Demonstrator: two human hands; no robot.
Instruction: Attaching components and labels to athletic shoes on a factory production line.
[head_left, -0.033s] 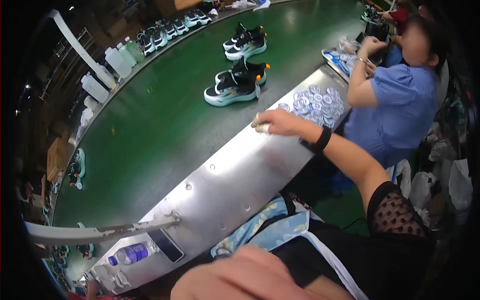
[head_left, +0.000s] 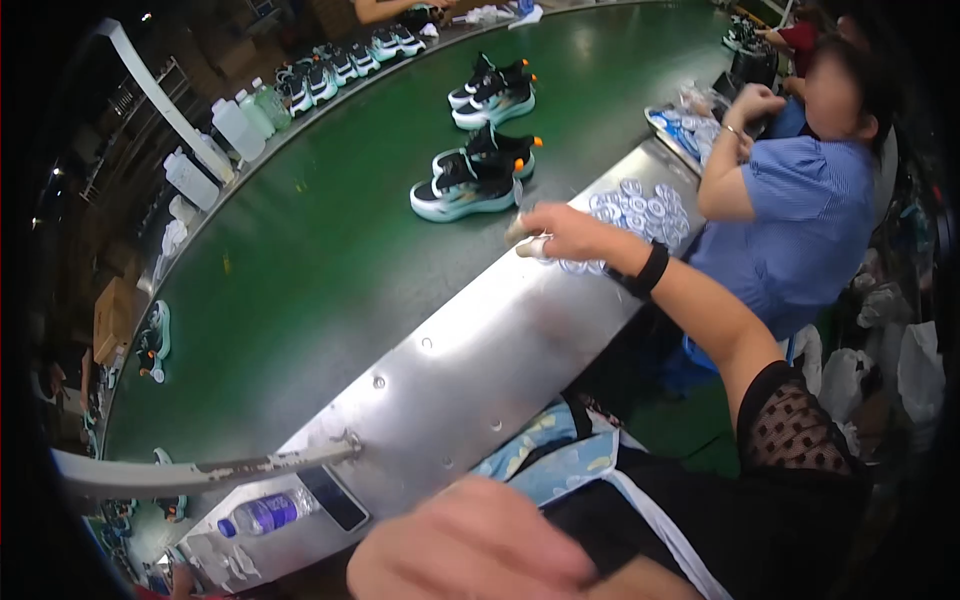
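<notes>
My right hand (head_left: 568, 232) reaches over the edge of the metal ledge (head_left: 450, 385), its fingers stretched forward and apart. Pale covers sit on its fingertips, and nothing shows between them. Beside it lies a pile of round white-and-blue labels (head_left: 645, 210), partly hidden by the hand. Just beyond the fingertips, black and pale-mint sneakers (head_left: 465, 190) with orange tabs stand on the green belt (head_left: 320, 270). My left hand (head_left: 470, 545) is close and blurred at the lower edge, its fingers curled; whatever it may hold is hidden.
A metal bar (head_left: 200, 468) crosses the ledge at the left, near a phone (head_left: 335, 498) and a bottle (head_left: 262, 513). At the right, a person in blue (head_left: 800, 210) works by a tray (head_left: 680, 130). More sneakers (head_left: 490, 95) stand farther along the belt.
My right hand has shifted slightly up and its fingers have spread. The left hand has moved a little. At the top, another person's arm has come farther into view.
</notes>
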